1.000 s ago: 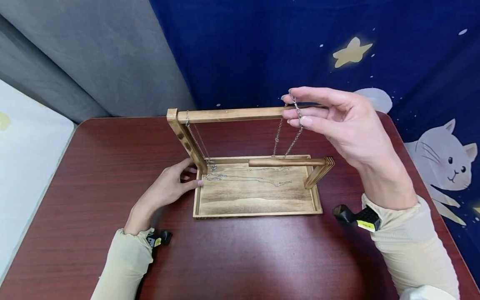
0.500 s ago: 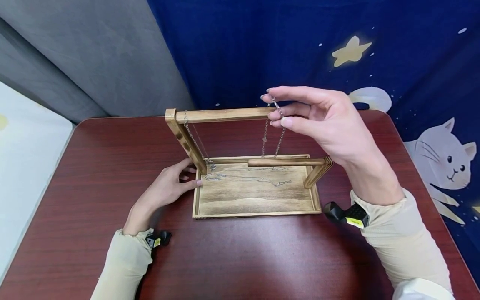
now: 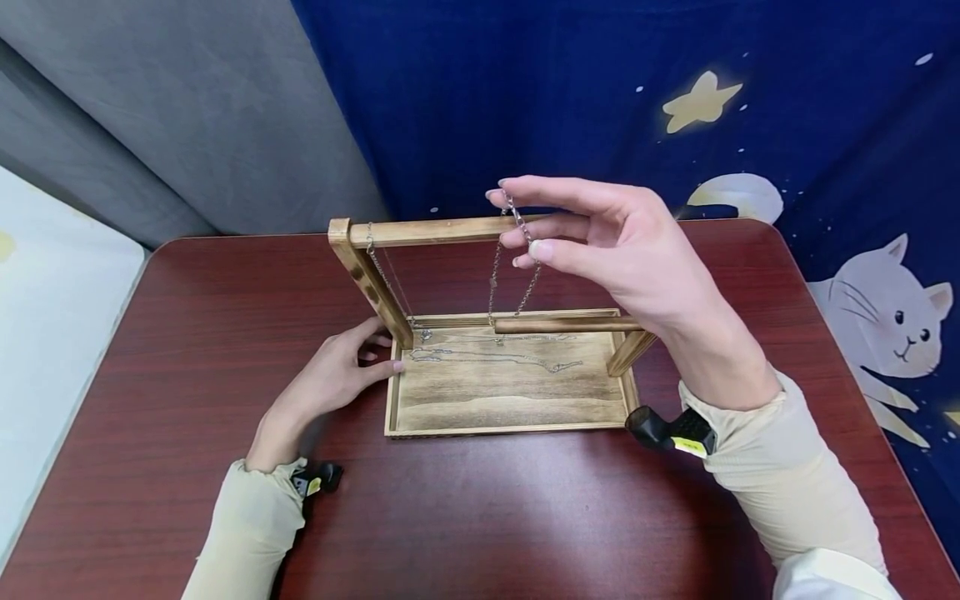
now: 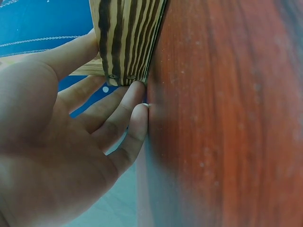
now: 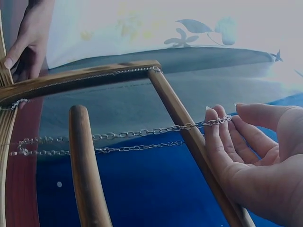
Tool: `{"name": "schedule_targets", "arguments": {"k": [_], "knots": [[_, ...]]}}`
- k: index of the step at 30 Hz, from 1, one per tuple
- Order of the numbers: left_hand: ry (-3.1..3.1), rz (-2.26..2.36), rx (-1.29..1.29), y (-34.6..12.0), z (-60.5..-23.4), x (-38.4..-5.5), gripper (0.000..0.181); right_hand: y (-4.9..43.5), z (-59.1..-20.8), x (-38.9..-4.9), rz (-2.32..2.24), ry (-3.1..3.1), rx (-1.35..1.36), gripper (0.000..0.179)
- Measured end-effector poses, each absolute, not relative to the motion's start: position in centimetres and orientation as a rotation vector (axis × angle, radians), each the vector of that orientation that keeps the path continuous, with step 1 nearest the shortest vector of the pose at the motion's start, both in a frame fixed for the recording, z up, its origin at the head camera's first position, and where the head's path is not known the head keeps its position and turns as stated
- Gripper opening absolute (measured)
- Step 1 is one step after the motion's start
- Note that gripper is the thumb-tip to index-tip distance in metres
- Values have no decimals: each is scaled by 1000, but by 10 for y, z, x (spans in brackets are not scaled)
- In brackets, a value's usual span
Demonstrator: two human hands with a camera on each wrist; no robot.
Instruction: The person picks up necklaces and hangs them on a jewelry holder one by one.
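In the head view, a wooden jewelry stand [image 3: 517,421] with a tray base has a high rear bar and a shorter, lower front bar. My left hand [image 3: 337,371] holds the tray's left end, thumb over the rim; in the left wrist view, fingers touch its striped wood [image 4: 128,38]. Raised over the rear bar, my right hand [image 3: 637,250] pinches a silver chain necklace [image 3: 495,279] between thumb and fingers. Its two strands hang between the two bars; the right wrist view shows the linked chain [image 5: 156,131] passing the rear bar [image 5: 189,127].
Another chain [image 3: 378,262] hangs at the rear bar's left end. Thin necklaces [image 3: 495,358] lie across the tray floor. The free left end of the front bar [image 3: 562,325] juts out mid-stand. Below is a dark red table [image 3: 480,517], with a blue curtain [image 3: 510,100] behind.
My right hand has moved left along the rear bar, carrying the necklace from right of the front bar's free end to about level with it. My left hand has stayed in place.
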State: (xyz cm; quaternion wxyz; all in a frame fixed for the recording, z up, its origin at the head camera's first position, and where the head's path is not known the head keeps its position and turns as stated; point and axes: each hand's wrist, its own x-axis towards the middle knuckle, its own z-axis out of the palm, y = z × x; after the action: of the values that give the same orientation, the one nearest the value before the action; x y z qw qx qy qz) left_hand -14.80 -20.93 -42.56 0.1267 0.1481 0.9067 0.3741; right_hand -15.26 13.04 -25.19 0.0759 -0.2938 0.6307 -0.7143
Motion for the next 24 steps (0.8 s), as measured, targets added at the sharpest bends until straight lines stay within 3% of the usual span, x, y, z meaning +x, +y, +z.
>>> {"name": "schedule_targets", "arguments": {"k": [24], "knots": [[2636, 1093, 454, -210, -427, -150, 54, 104, -259, -152, -2003, 1894, -915, 44]]}}
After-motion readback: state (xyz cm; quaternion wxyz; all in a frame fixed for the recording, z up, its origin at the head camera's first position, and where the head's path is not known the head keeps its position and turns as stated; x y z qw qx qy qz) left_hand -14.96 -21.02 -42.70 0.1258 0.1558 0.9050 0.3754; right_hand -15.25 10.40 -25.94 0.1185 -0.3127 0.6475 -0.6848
